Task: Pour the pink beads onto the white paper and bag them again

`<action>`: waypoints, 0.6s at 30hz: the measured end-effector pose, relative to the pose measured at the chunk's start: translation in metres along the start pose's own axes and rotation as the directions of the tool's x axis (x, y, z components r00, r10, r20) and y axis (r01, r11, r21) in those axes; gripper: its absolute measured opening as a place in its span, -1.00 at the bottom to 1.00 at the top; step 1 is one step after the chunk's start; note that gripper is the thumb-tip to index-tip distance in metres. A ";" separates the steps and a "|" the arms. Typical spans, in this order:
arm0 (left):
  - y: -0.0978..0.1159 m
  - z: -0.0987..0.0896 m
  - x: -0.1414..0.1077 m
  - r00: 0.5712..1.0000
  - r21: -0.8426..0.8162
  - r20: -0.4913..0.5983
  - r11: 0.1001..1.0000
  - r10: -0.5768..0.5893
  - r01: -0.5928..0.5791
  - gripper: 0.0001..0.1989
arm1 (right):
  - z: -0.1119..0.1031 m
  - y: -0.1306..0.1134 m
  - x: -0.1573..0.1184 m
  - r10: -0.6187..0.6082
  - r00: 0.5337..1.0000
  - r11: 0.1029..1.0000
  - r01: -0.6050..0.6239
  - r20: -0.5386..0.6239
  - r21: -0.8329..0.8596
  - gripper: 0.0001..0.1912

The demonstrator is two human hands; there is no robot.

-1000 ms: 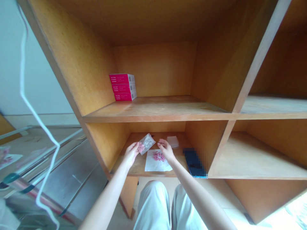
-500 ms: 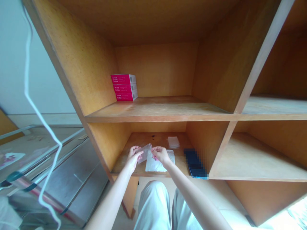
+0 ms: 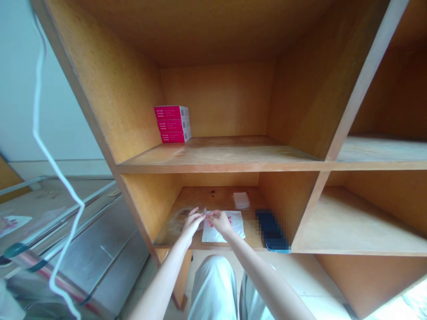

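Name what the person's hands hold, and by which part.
The left hand and right hand seem to pinch a clear plastic bag near its upper edge; the hands hide most of it, so the exact place is unclear.

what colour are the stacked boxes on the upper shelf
The stacked boxes are bright magenta pink with pale ends, seen best in the head view.

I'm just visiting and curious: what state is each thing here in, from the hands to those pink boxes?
Left hand: raised, fingertips at the bag.
Right hand: raised, fingertips at the bag.
Small clear plastic bag: mostly hidden between the hands.
White paper sheet: lying flat on the lower shelf.
Pink beads: on the paper, partly hidden by the right hand.
Small white square: lying flat.
Dark phone: lying flat, blurred.
Three pink boxes: stacked, closed.
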State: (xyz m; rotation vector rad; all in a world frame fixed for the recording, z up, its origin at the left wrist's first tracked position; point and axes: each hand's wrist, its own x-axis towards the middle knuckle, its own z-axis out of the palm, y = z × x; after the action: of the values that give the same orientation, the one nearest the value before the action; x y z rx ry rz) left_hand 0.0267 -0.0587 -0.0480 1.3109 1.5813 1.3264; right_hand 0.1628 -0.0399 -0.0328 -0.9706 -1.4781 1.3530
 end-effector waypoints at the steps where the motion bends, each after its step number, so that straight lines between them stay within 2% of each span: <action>1: 0.000 0.000 0.001 1.000 0.024 0.007 1.000 0.008 -0.008 -0.81 | -0.001 0.000 0.000 -0.022 1.000 1.000 0.022 0.016 -0.009 -0.82; 7: 0.007 -0.003 0.007 0.991 0.111 0.098 0.989 0.086 -0.097 -0.76 | -0.008 -0.004 0.003 -0.062 0.992 0.998 0.065 0.114 -0.025 -0.79; 11: 0.012 -0.003 0.007 0.996 0.125 0.069 0.990 0.063 -0.071 -0.79 | -0.009 -0.007 0.004 -0.064 0.988 0.995 0.073 0.143 -0.061 -0.82; 15: 0.012 0.000 0.006 0.998 0.140 0.043 0.989 0.042 -0.048 -0.81 | -0.006 -0.012 0.004 -0.047 0.994 0.974 0.069 0.102 -0.215 -0.80; 18: 0.011 0.002 0.006 0.999 0.192 0.019 0.980 0.051 -0.053 -0.79 | -0.003 -0.016 0.004 -0.046 0.996 0.918 0.070 0.071 -0.391 -0.82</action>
State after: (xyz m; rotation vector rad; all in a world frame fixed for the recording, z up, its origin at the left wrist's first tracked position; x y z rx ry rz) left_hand 0.0300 -0.0524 -0.0369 1.4835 1.7104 1.2161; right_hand 0.1649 -0.0365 -0.0163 -1.1317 -1.8565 1.0679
